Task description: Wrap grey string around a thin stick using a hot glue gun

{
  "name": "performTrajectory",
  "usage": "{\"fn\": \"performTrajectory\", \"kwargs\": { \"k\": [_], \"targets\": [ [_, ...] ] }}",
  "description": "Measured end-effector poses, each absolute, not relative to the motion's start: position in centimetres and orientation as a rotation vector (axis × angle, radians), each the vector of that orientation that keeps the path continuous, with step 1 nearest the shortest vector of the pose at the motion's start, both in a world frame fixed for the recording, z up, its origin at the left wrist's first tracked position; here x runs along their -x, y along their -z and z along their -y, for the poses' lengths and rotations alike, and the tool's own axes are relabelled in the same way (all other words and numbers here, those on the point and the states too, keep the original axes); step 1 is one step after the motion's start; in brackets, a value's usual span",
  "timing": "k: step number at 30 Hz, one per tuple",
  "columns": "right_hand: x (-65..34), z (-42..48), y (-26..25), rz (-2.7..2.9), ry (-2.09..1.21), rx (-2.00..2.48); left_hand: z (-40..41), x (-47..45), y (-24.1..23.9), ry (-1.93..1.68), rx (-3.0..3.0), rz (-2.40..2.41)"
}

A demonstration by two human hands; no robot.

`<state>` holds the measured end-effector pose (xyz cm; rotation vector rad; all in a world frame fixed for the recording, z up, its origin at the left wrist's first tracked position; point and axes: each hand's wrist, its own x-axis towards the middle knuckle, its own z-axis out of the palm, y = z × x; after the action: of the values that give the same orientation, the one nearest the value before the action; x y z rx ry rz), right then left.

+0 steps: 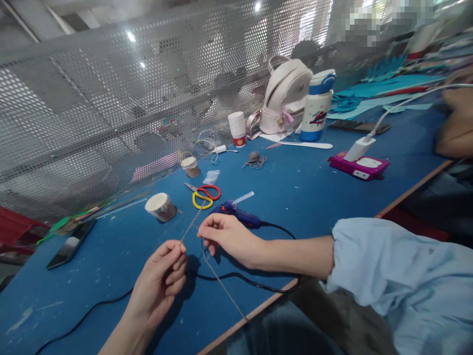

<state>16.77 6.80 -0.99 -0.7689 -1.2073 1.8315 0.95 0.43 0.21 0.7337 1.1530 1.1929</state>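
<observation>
Between thumb and fingertips, my left hand [161, 276] pinches a thin twisted cord [192, 225] whose end points up and away. My right hand [231, 236] is closed in a pinch beside it, on the same grey-brown string, and a length of string [224, 287] runs from there down over the table's front edge. Just behind my right hand lies a blue hot glue gun [242, 215] with a clear glue stick in its back. Scissors [206, 195] with one red and one yellow handle rest beyond the fingers. Most of my right fingertips' grip is hidden.
Two small pale-topped containers [161, 207] stand left of the scissors. Further back are a yarn bundle [254, 159], stacked paper cups [237, 129], a backpack [286, 98] and a bottle [317, 106]. A black cable [251, 282] crosses the blue table; a purple power strip [358, 165] sits right, near another person's arm [456, 116].
</observation>
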Motion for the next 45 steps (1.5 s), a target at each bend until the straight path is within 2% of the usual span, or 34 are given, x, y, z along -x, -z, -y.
{"fn": "performTrajectory", "kwargs": {
  "k": [22,33,41,45],
  "targets": [
    [-17.0,-6.6,1.7,1.309,-1.853,0.765,-0.9,-1.3,0.3,-1.344,-0.819,-1.369],
    [-17.2,-6.3,1.4,1.353,-1.845,0.785,-1.0,-1.1,1.0,-1.428,-1.046,-1.477],
    [-17.3,-6.2,1.2,1.372,-1.859,0.796,-1.1,-1.4,1.3,-1.471,-0.95,-1.51],
    [-17.2,-6.3,1.3,1.364,-1.865,0.788,-1.0,-1.8,1.0,-1.357,-0.856,-1.485]
  ]
}}
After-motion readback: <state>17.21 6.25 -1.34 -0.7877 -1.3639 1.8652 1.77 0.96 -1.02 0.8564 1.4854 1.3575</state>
